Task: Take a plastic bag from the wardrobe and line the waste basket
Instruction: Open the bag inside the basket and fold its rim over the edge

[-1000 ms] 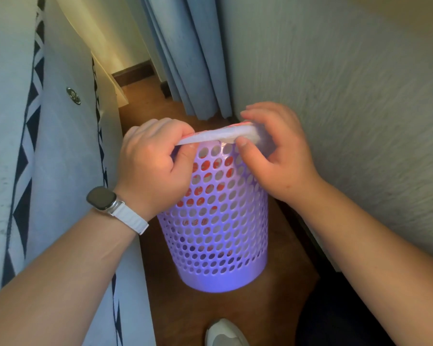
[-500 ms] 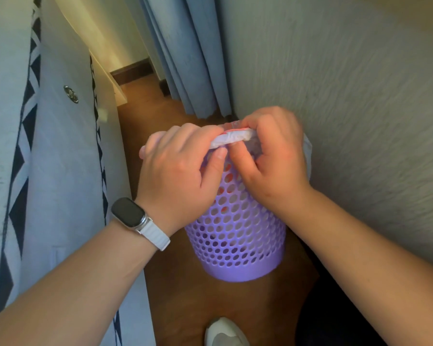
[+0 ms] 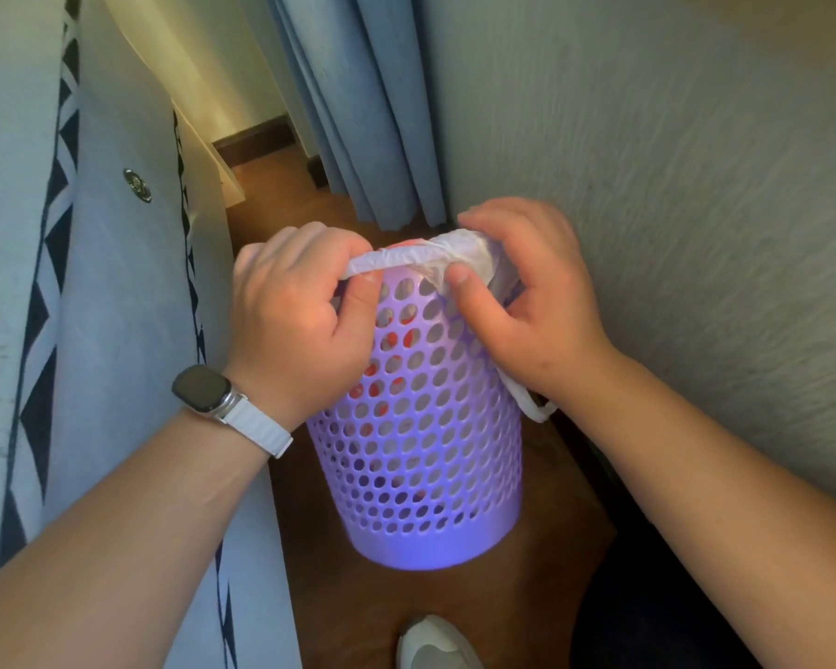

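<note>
A purple perforated waste basket (image 3: 421, 441) stands on the wooden floor between a bed and a wall. A white plastic bag (image 3: 406, 259) is bunched along the basket's near rim. My left hand (image 3: 295, 321) pinches the bag's edge at the left of the rim. My right hand (image 3: 527, 301) grips the bag at the right of the rim, thumb pressed on the plastic. A loop of the bag (image 3: 534, 408) hangs down outside the basket under my right wrist. Something red shows through the basket's holes.
A bed with a grey cover and black-and-white trim (image 3: 83, 306) fills the left. A textured wall (image 3: 672, 185) runs close on the right. Blue curtains (image 3: 358, 103) hang behind the basket. The toe of a white shoe (image 3: 435, 644) is on the floor (image 3: 339, 596) below.
Both hands have kept hold of the bag and worked it along the rim. My hands now sit further apart, with more of the bag stretched between them and a loop hanging on the right.
</note>
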`<action>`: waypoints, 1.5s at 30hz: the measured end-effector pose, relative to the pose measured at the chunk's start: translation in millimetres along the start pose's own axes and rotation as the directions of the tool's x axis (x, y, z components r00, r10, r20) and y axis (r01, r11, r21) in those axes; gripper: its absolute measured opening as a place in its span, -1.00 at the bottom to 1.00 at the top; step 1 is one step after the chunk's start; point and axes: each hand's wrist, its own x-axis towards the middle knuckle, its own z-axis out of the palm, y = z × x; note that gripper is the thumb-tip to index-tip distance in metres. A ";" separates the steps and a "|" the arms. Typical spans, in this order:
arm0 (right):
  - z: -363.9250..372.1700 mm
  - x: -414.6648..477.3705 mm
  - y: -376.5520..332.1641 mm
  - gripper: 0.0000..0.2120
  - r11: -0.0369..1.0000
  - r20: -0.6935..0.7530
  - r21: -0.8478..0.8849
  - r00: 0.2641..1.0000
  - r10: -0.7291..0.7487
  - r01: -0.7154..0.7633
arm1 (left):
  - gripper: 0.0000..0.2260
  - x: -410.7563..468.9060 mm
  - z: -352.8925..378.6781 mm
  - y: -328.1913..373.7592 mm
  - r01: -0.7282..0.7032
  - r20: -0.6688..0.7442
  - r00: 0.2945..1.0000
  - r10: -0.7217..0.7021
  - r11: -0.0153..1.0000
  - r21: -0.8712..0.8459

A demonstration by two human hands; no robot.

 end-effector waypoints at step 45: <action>10.3 -7.9 -16.6 -0.84 0.996 -0.079 -0.053 0.994 0.069 -0.073 | -0.79 -4.5 8.0 16.6 -0.055 0.067 0.996 0.058 0.998 -0.043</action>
